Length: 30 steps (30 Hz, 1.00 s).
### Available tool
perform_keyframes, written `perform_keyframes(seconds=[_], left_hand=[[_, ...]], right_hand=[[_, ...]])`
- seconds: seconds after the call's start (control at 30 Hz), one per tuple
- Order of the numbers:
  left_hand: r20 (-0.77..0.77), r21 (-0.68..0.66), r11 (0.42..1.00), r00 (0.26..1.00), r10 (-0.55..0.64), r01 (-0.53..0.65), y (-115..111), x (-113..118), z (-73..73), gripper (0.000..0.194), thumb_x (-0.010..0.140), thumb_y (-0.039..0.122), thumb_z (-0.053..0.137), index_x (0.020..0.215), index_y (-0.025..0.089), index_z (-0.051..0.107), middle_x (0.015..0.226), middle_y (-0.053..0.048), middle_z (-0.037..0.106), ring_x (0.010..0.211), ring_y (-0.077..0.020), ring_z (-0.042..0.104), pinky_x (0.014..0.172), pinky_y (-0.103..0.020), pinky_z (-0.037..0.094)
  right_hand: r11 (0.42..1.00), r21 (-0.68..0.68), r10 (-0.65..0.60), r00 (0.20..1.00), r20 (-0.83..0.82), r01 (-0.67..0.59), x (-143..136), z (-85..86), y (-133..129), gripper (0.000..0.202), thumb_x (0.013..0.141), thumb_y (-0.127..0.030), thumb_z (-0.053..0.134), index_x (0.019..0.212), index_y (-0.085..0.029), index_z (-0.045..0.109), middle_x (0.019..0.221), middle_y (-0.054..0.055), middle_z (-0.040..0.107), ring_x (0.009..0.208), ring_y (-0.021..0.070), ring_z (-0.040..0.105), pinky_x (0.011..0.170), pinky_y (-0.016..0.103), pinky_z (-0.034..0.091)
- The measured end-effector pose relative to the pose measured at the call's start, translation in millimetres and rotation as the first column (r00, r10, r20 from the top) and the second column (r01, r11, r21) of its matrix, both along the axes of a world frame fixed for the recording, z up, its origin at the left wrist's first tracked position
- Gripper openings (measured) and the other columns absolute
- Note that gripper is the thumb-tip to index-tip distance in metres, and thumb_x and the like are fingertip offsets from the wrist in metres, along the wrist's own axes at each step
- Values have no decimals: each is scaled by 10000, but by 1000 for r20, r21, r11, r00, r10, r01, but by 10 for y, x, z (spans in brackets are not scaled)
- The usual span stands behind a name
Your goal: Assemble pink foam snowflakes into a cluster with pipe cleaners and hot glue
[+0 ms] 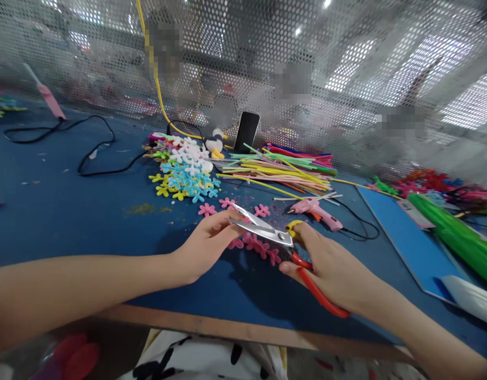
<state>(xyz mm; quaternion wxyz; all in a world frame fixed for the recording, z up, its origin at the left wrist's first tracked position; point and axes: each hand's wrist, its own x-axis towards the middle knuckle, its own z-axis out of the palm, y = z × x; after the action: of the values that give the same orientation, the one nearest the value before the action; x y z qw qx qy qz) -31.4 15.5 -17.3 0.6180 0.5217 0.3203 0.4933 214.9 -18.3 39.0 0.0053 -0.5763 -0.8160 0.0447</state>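
Red-handled scissors (281, 236) are in my right hand (326, 258), their blades parted and pointing left. A yellow wrap shows on the upper handle by my fingers. My left hand (212, 240) is closed at the blade tips, its thumb and fingers pinched together; what lies between them is hidden. Pink fuzzy flower shapes (261, 248) lie under and beside the blades, some just past my left fingertips. Behind them is a pile of blue, white and yellow flower shapes (188, 171).
A pink glue gun (318, 214) with a black cord lies behind my right hand. Further back are loose pipe cleaners (275, 171) and a leaning phone (247, 132). A blue board (405, 237) and green bundle (457, 237) are at right; a pink tool (50, 100) is far left.
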Motion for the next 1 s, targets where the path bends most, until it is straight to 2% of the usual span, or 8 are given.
perform_keyframes(seconds=[0.2, 0.33, 0.5, 0.67, 0.77, 0.87, 0.93, 1.0], left_hand=[[29, 44, 998, 999, -41, 39, 3, 7, -18, 97, 873, 267, 642, 824, 204, 697, 785, 36, 595, 649, -67, 492, 596, -190, 381], [12, 25, 996, 997, -81, 81, -6, 0, 10, 94, 857, 257, 641, 810, 199, 698, 806, 30, 605, 664, -77, 536, 590, -192, 406], [-35, -44, 998, 999, -38, 37, -9, -3, 48, 152, 823, 305, 659, 734, 181, 659, 714, 29, 573, 635, -95, 511, 573, -209, 406], [-70, -88, 996, 997, -21, 15, 0, -3, 55, 193, 848, 378, 675, 850, 186, 696, 767, 25, 597, 635, -89, 500, 602, -222, 398], [-57, -123, 992, 998, -14, 7, 14, 2, 61, 223, 857, 401, 684, 844, 179, 690, 787, 13, 623, 649, -95, 523, 625, -234, 410], [-37, -110, 994, 999, -16, 12, 31, 9, 53, 196, 877, 371, 684, 918, 179, 692, 795, 7, 650, 675, -104, 560, 682, -252, 436], [-26, -107, 994, 1000, -5, 2, 41, 11, 40, 206, 875, 344, 702, 1007, 188, 680, 827, 8, 667, 709, -108, 585, 715, -256, 445], [-26, -121, 993, 1000, 8, -11, 49, 11, 29, 226, 870, 324, 715, 1041, 188, 657, 849, 7, 677, 735, -108, 599, 729, -253, 450]], right_hand=[[998, -68, -14, 999, -38, 11, -59, 16, 4, 387, 915, -528, 557, 1127, -215, 472, 1048, 121, 699, 873, 294, 697, 718, 363, 484], [995, -97, -31, 999, -31, 28, -107, 33, 10, 383, 907, -553, 559, 1072, -219, 466, 947, 97, 695, 781, 281, 675, 660, 346, 448], [995, -102, -12, 999, -49, 7, -145, 31, 28, 368, 909, -581, 542, 963, -232, 437, 804, 63, 663, 666, 246, 612, 591, 315, 384], [996, -92, -26, 990, -138, 13, -156, -15, 102, 392, 913, -621, 508, 837, -254, 394, 643, 17, 591, 539, 203, 520, 520, 299, 316], [999, -13, -51, 985, -164, 50, -153, 13, 237, 405, 907, -629, 512, 807, -251, 405, 620, 20, 586, 525, 194, 512, 519, 296, 311], [974, 155, -156, 986, -55, 163, -154, 119, 491, 425, 860, -636, 576, 866, -216, 512, 695, 69, 650, 579, 229, 573, 542, 307, 338], [948, 295, -127, 992, 13, 118, -158, 190, 728, 422, 838, -605, 618, 886, -187, 587, 822, 122, 699, 722, 276, 638, 617, 329, 389], [934, 357, -66, 996, 67, 37, -162, 219, 1005, 399, 855, -543, 615, 939, -154, 648, 993, 169, 722, 893, 319, 661, 723, 361, 437]])
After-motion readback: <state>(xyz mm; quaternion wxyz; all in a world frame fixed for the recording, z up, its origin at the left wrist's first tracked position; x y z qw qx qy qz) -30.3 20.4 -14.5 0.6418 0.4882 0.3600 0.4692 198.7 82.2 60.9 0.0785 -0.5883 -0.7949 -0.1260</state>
